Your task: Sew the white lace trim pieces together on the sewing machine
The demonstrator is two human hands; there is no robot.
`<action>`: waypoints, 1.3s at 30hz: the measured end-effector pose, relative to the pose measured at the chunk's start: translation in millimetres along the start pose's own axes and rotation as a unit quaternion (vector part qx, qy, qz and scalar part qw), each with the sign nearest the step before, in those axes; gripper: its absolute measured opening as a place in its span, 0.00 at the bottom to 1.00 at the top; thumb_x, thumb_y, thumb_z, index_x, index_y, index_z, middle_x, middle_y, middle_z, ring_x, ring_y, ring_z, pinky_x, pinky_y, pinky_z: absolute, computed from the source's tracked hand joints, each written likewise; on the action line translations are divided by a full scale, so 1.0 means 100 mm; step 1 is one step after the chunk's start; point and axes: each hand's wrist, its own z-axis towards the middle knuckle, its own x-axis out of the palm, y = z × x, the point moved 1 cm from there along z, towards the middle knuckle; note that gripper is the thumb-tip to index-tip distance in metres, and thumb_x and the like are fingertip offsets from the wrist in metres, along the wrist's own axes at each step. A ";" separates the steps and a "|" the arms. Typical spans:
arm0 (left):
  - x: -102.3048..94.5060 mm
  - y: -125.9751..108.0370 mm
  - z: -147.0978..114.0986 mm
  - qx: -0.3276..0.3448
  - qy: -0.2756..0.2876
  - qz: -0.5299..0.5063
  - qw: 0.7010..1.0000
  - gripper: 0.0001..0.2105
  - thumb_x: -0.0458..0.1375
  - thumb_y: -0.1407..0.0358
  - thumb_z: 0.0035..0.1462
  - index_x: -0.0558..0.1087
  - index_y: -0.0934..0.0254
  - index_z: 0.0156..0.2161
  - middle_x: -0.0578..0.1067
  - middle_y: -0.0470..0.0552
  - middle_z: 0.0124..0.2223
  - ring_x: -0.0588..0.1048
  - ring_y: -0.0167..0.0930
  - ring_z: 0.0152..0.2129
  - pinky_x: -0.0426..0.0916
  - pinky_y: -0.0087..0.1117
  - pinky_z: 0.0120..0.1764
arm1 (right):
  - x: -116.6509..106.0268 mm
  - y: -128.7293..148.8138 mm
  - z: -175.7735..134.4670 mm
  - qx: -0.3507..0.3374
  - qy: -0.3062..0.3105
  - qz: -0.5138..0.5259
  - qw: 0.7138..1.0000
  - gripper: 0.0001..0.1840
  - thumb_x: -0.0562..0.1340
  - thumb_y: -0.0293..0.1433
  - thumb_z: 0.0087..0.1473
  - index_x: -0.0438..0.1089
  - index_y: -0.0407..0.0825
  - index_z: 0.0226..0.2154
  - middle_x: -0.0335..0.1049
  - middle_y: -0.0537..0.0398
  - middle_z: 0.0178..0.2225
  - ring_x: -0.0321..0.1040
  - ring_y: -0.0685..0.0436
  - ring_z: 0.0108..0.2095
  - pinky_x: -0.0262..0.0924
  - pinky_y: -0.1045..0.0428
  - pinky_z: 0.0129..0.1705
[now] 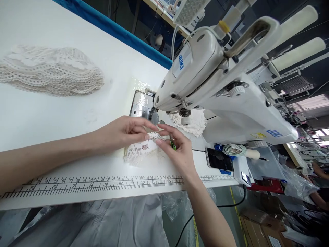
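A white lace piece (142,151) with a scalloped eyelet edge lies on the table in front of the sewing machine's needle area. My left hand (127,132) is closed at its upper left edge, thumb tip on the lace and index finger stretched toward the machine. From the other side my right hand (178,145) pinches the same edge, thumb on top. Something small and green (173,145) shows beneath the right hand's fingers; its kind is mostly hidden. Just beyond the fingertips sits the metal plate (141,103) under the machine head (190,65).
A stack of lace pieces (51,73) rests at the left. More lace (191,122) lies behind the needle area. A printed ruler (102,185) runs along the front edge. At right are a phone (218,159) and a coil of cord (233,150).
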 end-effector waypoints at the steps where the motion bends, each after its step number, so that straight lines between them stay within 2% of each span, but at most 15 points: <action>1: 0.00 0.00 0.00 0.001 0.033 -0.001 0.999 0.20 0.64 0.52 0.59 0.79 0.58 0.53 0.80 0.47 0.28 0.67 0.25 0.17 0.62 0.26 0.22 | -0.01 0.00 0.04 0.012 0.006 0.013 1.000 0.15 0.71 0.38 0.56 0.79 0.54 0.46 0.75 0.57 0.34 0.60 0.52 0.25 0.58 0.55 0.26; 4: -0.01 -0.01 0.02 -0.009 0.082 -0.022 0.996 0.21 0.62 0.53 0.60 0.74 0.59 0.56 0.80 0.46 0.28 0.64 0.25 0.17 0.57 0.26 0.21 | -0.02 -0.02 0.11 0.014 -0.012 0.023 1.000 0.12 0.70 0.38 0.56 0.79 0.53 0.43 0.67 0.61 0.27 0.56 0.52 0.24 0.56 0.54 0.26; 7: -0.03 -0.01 0.03 -0.024 0.112 -0.021 0.993 0.26 0.63 0.54 0.57 0.72 0.60 0.59 0.80 0.46 0.27 0.70 0.29 0.19 0.60 0.28 0.21 | -0.03 -0.07 0.12 0.010 -0.041 0.027 0.999 0.11 0.69 0.38 0.58 0.79 0.54 0.43 0.67 0.61 0.27 0.51 0.52 0.22 0.53 0.54 0.25; 11: -0.04 -0.01 0.04 -0.045 0.124 -0.010 0.991 0.26 0.64 0.55 0.55 0.73 0.59 0.58 0.82 0.48 0.30 0.76 0.32 0.23 0.62 0.28 0.23 | 0.00 -0.14 0.10 -0.021 -0.075 -0.013 0.997 0.11 0.68 0.37 0.58 0.78 0.54 0.44 0.70 0.59 0.30 0.57 0.51 0.25 0.59 0.53 0.28; 13: -0.04 -0.02 0.04 -0.047 0.115 -0.007 0.992 0.25 0.64 0.55 0.54 0.73 0.59 0.56 0.83 0.48 0.30 0.76 0.32 0.23 0.63 0.29 0.24 | 0.01 -0.16 0.08 -0.071 -0.103 -0.070 0.990 0.14 0.68 0.37 0.59 0.77 0.54 0.47 0.73 0.55 0.37 0.63 0.49 0.29 0.63 0.52 0.30; 16: -0.04 -0.03 0.05 -0.049 0.102 -0.010 0.994 0.26 0.64 0.54 0.52 0.74 0.60 0.56 0.83 0.48 0.30 0.76 0.32 0.23 0.65 0.29 0.25 | 0.01 -0.15 0.02 -0.184 -0.140 -0.149 0.961 0.16 0.66 0.39 0.63 0.76 0.54 0.52 0.73 0.48 0.44 0.68 0.45 0.34 0.66 0.51 0.30; 20: -0.05 -0.03 0.06 -0.054 0.083 -0.001 0.995 0.27 0.66 0.52 0.50 0.76 0.59 0.54 0.82 0.48 0.28 0.76 0.32 0.22 0.66 0.29 0.24 | 0.02 -0.11 -0.08 -0.301 -0.113 -0.222 0.921 0.15 0.63 0.36 0.66 0.76 0.54 0.54 0.73 0.49 0.41 0.69 0.47 0.30 0.66 0.51 0.28; 25: -0.06 -0.01 0.06 -0.035 0.074 0.000 0.997 0.24 0.67 0.54 0.51 0.78 0.59 0.52 0.83 0.49 0.30 0.79 0.33 0.24 0.70 0.29 0.26 | 0.02 -0.11 -0.13 -0.305 -0.085 -0.332 0.888 0.16 0.64 0.36 0.65 0.76 0.55 0.55 0.76 0.51 0.38 0.68 0.50 0.26 0.64 0.52 0.26; 29: -0.06 -0.01 0.05 -0.030 0.079 -0.001 0.996 0.24 0.67 0.54 0.51 0.78 0.60 0.53 0.83 0.49 0.30 0.79 0.33 0.24 0.70 0.30 0.25 | 0.00 -0.12 -0.12 -0.316 -0.096 -0.343 0.879 0.16 0.63 0.35 0.65 0.76 0.54 0.54 0.76 0.51 0.38 0.71 0.49 0.27 0.62 0.53 0.25; 34: -0.07 -0.01 0.06 -0.064 0.092 0.010 0.994 0.25 0.65 0.51 0.52 0.76 0.60 0.53 0.85 0.50 0.34 0.79 0.33 0.26 0.68 0.31 0.27 | 0.00 -0.12 -0.10 -0.337 -0.120 -0.347 0.867 0.13 0.64 0.32 0.65 0.77 0.51 0.51 0.76 0.52 0.36 0.70 0.51 0.26 0.62 0.54 0.24; 39: -0.07 -0.04 0.06 -0.085 0.088 0.019 0.992 0.24 0.65 0.51 0.50 0.77 0.61 0.50 0.85 0.49 0.33 0.77 0.31 0.25 0.66 0.31 0.30 | 0.01 -0.14 -0.09 -0.355 -0.135 -0.357 0.853 0.12 0.64 0.32 0.65 0.76 0.48 0.50 0.76 0.53 0.36 0.69 0.53 0.25 0.61 0.55 0.24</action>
